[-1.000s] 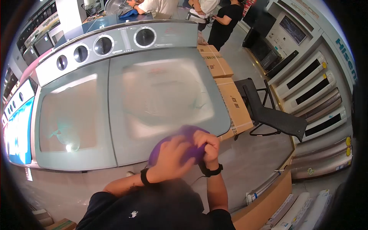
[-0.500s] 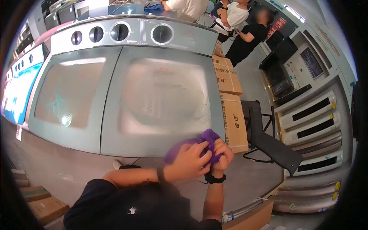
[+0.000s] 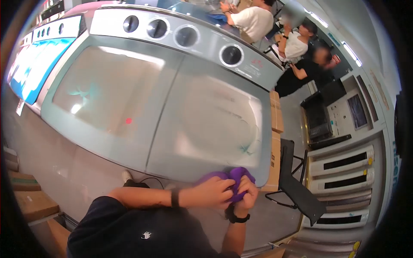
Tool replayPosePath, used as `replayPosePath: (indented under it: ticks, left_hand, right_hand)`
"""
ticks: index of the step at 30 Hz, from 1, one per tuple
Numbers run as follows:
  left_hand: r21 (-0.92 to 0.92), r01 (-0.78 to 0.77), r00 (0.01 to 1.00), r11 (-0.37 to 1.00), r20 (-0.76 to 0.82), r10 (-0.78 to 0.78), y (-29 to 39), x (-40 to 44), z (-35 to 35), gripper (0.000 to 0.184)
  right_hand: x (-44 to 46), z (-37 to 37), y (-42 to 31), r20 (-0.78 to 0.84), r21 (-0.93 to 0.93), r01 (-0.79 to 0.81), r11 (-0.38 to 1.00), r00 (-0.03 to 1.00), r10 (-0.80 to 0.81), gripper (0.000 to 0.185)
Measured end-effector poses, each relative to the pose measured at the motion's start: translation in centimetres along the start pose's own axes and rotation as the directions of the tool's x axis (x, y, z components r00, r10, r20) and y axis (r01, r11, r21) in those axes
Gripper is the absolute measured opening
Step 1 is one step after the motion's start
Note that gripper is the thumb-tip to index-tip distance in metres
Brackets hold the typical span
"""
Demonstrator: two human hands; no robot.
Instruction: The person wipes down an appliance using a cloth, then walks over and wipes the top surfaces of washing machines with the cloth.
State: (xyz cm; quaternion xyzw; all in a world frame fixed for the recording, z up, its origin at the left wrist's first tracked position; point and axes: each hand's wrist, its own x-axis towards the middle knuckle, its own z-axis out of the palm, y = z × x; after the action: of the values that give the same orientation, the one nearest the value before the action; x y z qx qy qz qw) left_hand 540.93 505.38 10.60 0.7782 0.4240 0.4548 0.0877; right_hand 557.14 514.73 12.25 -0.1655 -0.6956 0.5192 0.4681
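Observation:
A crumpled purple cloth (image 3: 238, 174) is bunched between my two hands, near the front edge of a grey twin-tub washing machine (image 3: 167, 107). My left hand (image 3: 210, 192) has its fingers curled round the left part of the cloth. On the right side, my right hand (image 3: 246, 193) is closed on the cloth, close against the left hand's fingertips. Part of the cloth is hidden behind the fingers. The washer's lids are down, and its dials (image 3: 187, 36) line the back panel.
Cardboard boxes (image 3: 275, 112) stand right of the washer, beside a black folding chair (image 3: 297, 185). Several people, one in a white shirt (image 3: 254, 21), are behind the washer. Air conditioner units (image 3: 344, 161) line the right wall. More boxes (image 3: 32, 204) lie at lower left.
The view has turned, so the washer now appears tilted. Both hands have drawn together round the cloth, which was spread wider at first and is now more bunched.

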Motion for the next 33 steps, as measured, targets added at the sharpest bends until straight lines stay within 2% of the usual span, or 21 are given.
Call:
replayPosePath:
  ticks: [3,6,7,9,12,13,15,18,21,25,28,33]
  left_hand:
    - [0.043,0.023,1.0,0.999,-0.004,-0.023,-0.5,-4.1,-5.5,0.038]
    - [0.09,0.1,0.995,0.991,-0.031,-0.098,-0.4,-8.9,-11.7,0.043]
    - [0.104,0.134,0.991,0.986,-0.038,-0.13,-0.4,-10.2,-14.1,0.045]
    - [0.213,0.153,0.988,0.965,-0.061,-0.143,-0.4,-12.8,-18.2,0.05]
    - [0.413,0.234,0.972,0.88,-0.103,-0.21,-0.4,-17.5,-23.1,0.053]
    - [0.472,0.257,0.966,0.843,-0.159,-0.205,-0.6,-18.9,-24.4,0.052]
    - [0.54,0.333,0.941,0.773,-0.246,-0.234,-0.6,-21.3,-27.2,0.048]
    - [0.553,0.401,0.91,0.731,-0.336,-0.245,-1.0,-24.1,-29.9,0.043]
    - [0.452,0.418,0.891,0.788,-0.372,-0.259,-1.2,-24.6,-30.1,0.039]
    - [0.416,0.382,0.902,0.825,-0.36,-0.236,-1.0,-23.4,-28.8,0.031]
    - [0.391,0.33,0.915,0.859,-0.356,-0.19,-0.9,-21.4,-26.1,0.027]
    - [0.335,0.237,0.953,0.912,-0.264,-0.151,-0.4,-17.2,-20.0,0.024]
  right_hand:
    - [-0.2,6.9,-2.5,0.025,0.222,-0.25,0.943,0.968,0.25,0.025]
    - [-0.1,13.1,-1.4,0.194,-0.019,-0.096,0.995,0.976,0.098,0.045]
    - [0.4,15.3,-1.6,0.226,-0.185,0.027,0.982,0.974,0.016,0.047]
    - [2.1,20.1,-2.6,0.327,-0.472,0.283,0.835,0.936,-0.132,0.052]
    - [1.9,26.1,-2.5,0.502,-0.604,0.4,0.689,0.863,-0.061,0.055]
    - [1.4,27.8,-2.3,0.465,-0.612,0.37,0.699,0.883,-0.061,0.055]
    - [0.8,31.0,-2.1,0.5,-0.526,0.391,0.755,0.86,-0.097,0.053]
    - [1.1,34.9,-2.0,0.535,-0.371,0.397,0.84,0.83,-0.157,0.05]
    - [1.8,35.7,-2.5,0.594,-0.209,0.311,0.927,0.793,-0.132,0.047]
    - [3.7,32.0,-3.1,0.771,-0.022,0.251,0.968,0.62,-0.143,0.038]
    - [3.9,28.6,-3.3,0.817,-0.111,0.24,0.965,0.575,-0.049,0.038]
    - [2.9,21.4,-2.2,0.73,-0.136,0.275,0.952,0.677,-0.092,0.025]
